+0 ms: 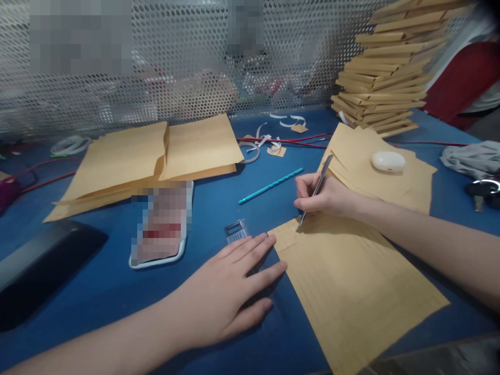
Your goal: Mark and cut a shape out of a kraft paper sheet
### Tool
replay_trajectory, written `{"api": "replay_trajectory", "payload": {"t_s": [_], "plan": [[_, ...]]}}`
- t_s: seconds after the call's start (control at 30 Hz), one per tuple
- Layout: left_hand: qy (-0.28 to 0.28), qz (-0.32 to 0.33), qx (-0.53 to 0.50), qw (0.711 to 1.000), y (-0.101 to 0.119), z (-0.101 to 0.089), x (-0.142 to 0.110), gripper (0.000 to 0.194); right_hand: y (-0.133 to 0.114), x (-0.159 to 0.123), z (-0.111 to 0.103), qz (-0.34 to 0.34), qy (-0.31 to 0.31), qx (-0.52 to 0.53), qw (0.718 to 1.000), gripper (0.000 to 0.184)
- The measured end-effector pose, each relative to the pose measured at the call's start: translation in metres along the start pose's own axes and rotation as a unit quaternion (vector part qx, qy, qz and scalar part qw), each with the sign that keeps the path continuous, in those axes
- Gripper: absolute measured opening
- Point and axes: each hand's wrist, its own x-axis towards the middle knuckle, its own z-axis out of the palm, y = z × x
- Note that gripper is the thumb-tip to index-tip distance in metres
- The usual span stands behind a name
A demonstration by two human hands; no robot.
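Between the thumb and fingers of my right hand (324, 194) is a slim dark pen (321, 179), its tip down at the upper left part of a brown paper envelope (355, 291). The envelope lies flat and slanted on the blue tabletop (219, 307). My left hand (242, 286) rests flat with its fingers spread, the fingertips at the envelope's left edge. Just beyond those fingers lies a small clear plastic piece (235, 229), partly covered by the hand. A twisted turquoise pencil (271, 186) lies on the table left of my right hand.
A phone (164, 224) and a dark rounded object (50, 265) lie to the left. Open brown envelopes (125, 151) sit behind. At the back right rises a tall envelope stack (383, 78). A white earbud case (388, 161) rests on more envelopes; keys (479, 195) lie far right.
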Motion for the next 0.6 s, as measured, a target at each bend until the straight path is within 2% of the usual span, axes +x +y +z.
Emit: {"api": "replay_trajectory", "payload": {"t_s": [0.6], "plan": [[0.003, -0.005, 0.000, 1.000, 0.0004, 0.0010, 0.0000, 0.047, -0.0001, 0.0008, -0.0012, -0.007, 0.013, -0.006, 1.000, 0.025]]}}
